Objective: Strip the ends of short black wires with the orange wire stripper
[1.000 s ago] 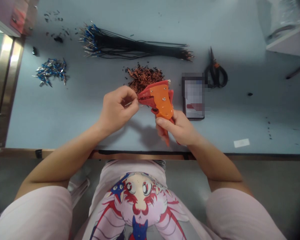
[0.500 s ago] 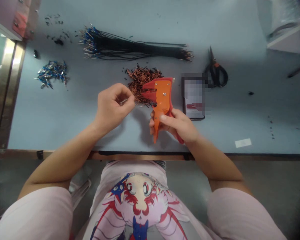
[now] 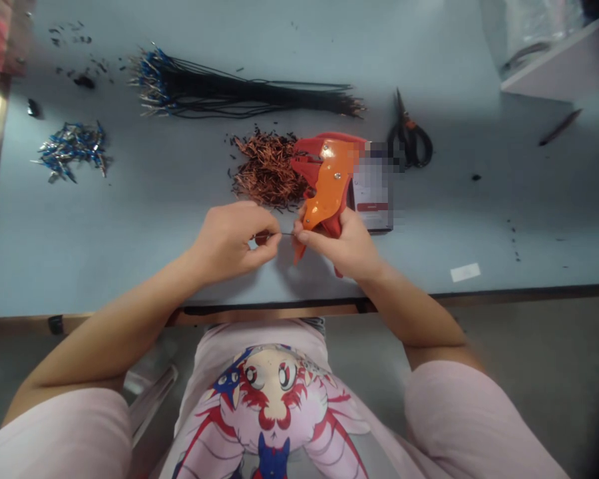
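My right hand (image 3: pixel 354 249) is wrapped round an orange and red wire stripper (image 3: pixel 328 183), whose jaws point left over a heap of copper wire bits (image 3: pixel 267 169). To the left, my left hand (image 3: pixel 232 239) is closed in a pinch on a thin dark wire (image 3: pixel 287 234). The wire spans the small gap between the two hands, and its right end meets the thumb and finger of my right hand. Most of its length is hidden in my fingers. The stripper's jaws are apart from this wire.
Behind the heap lies a bundle of black wires (image 3: pixel 249 93) with blue terminals at its left end. Loose blue terminals (image 3: pixel 74 152) are piled at left. A phone (image 3: pixel 374 199), scissors (image 3: pixel 410 136), a pen (image 3: pixel 560 126) and a white label (image 3: pixel 465 273) lie to the right.
My left hand has come down and right to meet my right hand, and a wire now shows between them. The stripper has tilted and shifted right. The view has moved slightly.
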Demonstrator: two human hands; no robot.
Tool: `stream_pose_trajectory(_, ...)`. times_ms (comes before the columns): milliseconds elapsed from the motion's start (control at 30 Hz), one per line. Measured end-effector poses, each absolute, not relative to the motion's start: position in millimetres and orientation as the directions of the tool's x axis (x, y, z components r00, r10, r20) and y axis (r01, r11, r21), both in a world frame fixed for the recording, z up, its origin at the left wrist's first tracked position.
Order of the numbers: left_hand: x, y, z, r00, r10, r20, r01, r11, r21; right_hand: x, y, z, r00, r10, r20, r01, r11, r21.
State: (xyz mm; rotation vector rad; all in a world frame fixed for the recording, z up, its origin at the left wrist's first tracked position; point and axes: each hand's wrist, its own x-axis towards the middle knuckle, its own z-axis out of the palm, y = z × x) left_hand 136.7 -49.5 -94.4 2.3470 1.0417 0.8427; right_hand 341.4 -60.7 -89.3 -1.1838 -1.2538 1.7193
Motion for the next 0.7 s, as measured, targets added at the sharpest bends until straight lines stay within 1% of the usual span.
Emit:
stream_pose_trajectory(100,130,-44,-94,0.524,0.769,0.367,0.511,-0.628,0.587,344,-58,-90,-0.277,0.923,-0.268,0.054,-0.264,-0.963)
stream_pose_trajectory(167,121,-36,-91,0.42,0.799,0.43,0.529,-0.6,0.6,350,-54,-90,-0.201,0.95,-0.238,0.092,-0.223,-0.97)
stream_pose_trajectory(233,113,-29,-88,0.269,0.841,0.47,0.521,-0.538,0.663,357,-48,-88,-0.155,0.968,-0.196,0.103,-0.182,-0.978)
stream_pose_trajectory(267,110,-27,-88,0.201,0.868,0.455,0.511,-0.489,0.707,360,-46,-86,-0.151,0.972,-0.181,0.108,-0.165,-0.98)
stream_pose_trajectory(333,109,-25,-89,0.118,0.92,0.373,0.488,-0.381,0.785,364,-44,-83,-0.168,0.971,-0.171,0.134,-0.15,-0.98)
stream_pose_trajectory(400,112,-26,-93,0.098,0.953,0.288,0.462,-0.3,0.834,366,-44,-80,-0.197,0.96,-0.196,0.172,-0.163,-0.972)
stream_pose_trajectory(500,118,-30,-101,0.094,0.97,0.225,0.417,-0.244,0.875,365,-47,-79,-0.25,0.931,-0.266,0.211,-0.216,-0.953)
stream_pose_trajectory(567,121,-31,-105,0.082,0.974,0.213,0.409,-0.228,0.884,363,-49,-79,-0.292,0.908,-0.301,0.168,-0.261,-0.95)
stream_pose_trajectory(700,121,-31,-105,0.05,0.965,0.256,0.436,-0.252,0.864,360,-53,-78,-0.387,0.842,-0.375,-0.022,-0.415,-0.909)
